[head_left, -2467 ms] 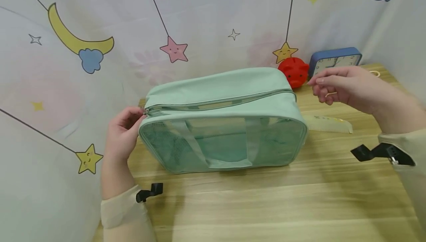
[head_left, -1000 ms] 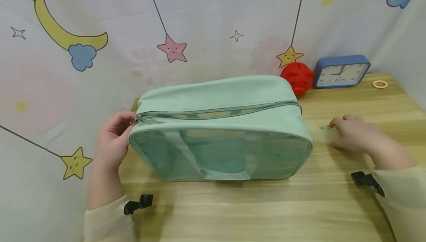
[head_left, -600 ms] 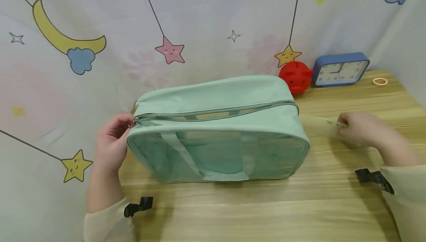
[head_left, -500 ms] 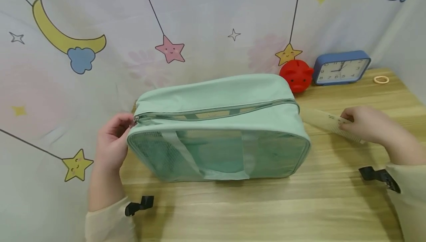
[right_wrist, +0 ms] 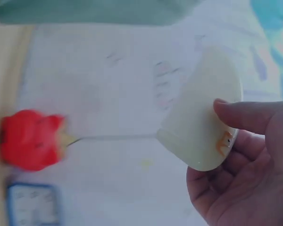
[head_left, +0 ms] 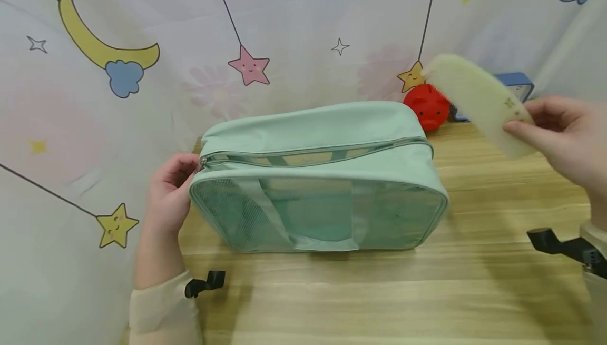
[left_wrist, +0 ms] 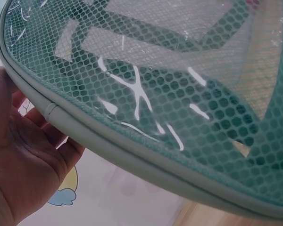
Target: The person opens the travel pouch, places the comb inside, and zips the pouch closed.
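A mint-green zip bag [head_left: 313,124] with clear front panels stands on the table, its top zipper partly parted. My left hand [head_left: 168,195] pinches the bag's left end beside the zipper pull. In the left wrist view, the left hand's fingers [left_wrist: 33,150] reach behind the edge of the bag [left_wrist: 132,146], so their tips are partly hidden. To the right of the bag, my right hand [head_left: 569,139] holds a pale yellow comb [head_left: 479,97] up in the air, thumb on one face. The right wrist view shows the comb [right_wrist: 203,108] between thumb and fingers, its orange print visible.
Behind the bag's right end sits a red piggy bank [head_left: 428,112]. A blue clock [head_left: 519,81] beside it is mostly covered by the comb. The wooden table [head_left: 355,303] extends in front of the bag, and a patterned curtain [head_left: 294,13] hangs behind.
My right hand, earlier above the table, came down, took hold of the comb lying beside the bag and lifted it up in front of the clock. My left hand stays at the bag's left end.
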`<state>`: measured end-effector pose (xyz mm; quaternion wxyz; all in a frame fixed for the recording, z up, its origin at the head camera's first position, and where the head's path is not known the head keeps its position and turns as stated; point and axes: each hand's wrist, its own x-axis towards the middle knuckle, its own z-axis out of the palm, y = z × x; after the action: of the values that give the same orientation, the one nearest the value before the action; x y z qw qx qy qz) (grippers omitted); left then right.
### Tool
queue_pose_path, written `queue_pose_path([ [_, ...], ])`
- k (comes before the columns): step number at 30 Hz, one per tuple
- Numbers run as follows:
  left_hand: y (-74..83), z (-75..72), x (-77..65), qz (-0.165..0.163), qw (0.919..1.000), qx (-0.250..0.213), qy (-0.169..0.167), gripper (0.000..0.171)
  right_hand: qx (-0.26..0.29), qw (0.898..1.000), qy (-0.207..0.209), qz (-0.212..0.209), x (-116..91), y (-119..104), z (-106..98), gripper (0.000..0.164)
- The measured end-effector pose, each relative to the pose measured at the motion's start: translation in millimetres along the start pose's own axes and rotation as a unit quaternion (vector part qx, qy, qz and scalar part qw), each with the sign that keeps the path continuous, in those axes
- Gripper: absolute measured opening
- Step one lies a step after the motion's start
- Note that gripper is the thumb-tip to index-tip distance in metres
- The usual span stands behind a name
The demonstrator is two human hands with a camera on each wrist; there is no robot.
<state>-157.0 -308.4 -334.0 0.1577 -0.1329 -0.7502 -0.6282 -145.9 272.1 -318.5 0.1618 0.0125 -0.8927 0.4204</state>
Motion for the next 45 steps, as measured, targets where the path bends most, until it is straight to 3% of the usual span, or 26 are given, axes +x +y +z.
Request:
queue_pose_path([
  [3, -0.6, -0.3, -0.6, -0.005, 0.9999, 0.006, 0.007, 0.005, 0.066, 0.996, 0.007, -0.063, 11.7, -37.3, -8.6, 0.031],
  [6, -1.3, -0.9, -2.2, -0.009, 0.9998, 0.015, 0.005, 0.006, 0.007, 0.991, -0.040, -0.127, 27.2, -65.2, -7.0, 0.023],
  [8, -2.2, -0.5, -3.0, -0.008, 0.9999, 0.012, -0.004, 0.008, -0.050, 0.981, -0.082, -0.171, 39.0, -75.2, -1.7, 0.015],
  [10, -3.0, 0.7, -3.4, -0.005, 0.9998, 0.007, -0.015, 0.009, -0.133, 0.950, -0.113, -0.260, 56.3, -71.9, 6.4, 0.019],
  [15, -3.9, 3.6, -3.1, 0.011, 0.9995, -0.002, -0.029, 0.010, -0.166, 0.906, -0.192, -0.338, 66.5, -104.0, 29.8, 0.017],
  [17, -4.0, 4.6, -2.9, 0.015, 0.9994, 0.000, -0.033, 0.010, -0.148, 0.913, -0.227, -0.305, 56.2, -134.7, 37.2, 0.007],
  [22, -3.3, 8.6, -0.9, 0.020, 0.9989, 0.004, -0.043, 0.010, -0.179, 0.901, -0.293, -0.263, 37.5, -172.6, 49.9, 0.011],
  [29, -0.8, 12.9, 3.8, 0.033, 0.9980, -0.007, -0.053, 0.009, -0.209, 0.894, -0.323, -0.231, 31.3, -168.9, 62.1, 0.012],
  [37, -0.8, 14.4, 2.7, 0.029, 0.9979, -0.011, -0.057, 0.009, -0.234, 0.898, -0.315, -0.199, 29.0, -169.4, 69.1, 0.022],
  [45, -0.3, 14.0, 2.6, 0.046, 0.9968, -0.014, -0.065, 0.011, -0.231, 0.887, -0.340, -0.212, 31.1, -167.6, 69.8, 0.006],
])
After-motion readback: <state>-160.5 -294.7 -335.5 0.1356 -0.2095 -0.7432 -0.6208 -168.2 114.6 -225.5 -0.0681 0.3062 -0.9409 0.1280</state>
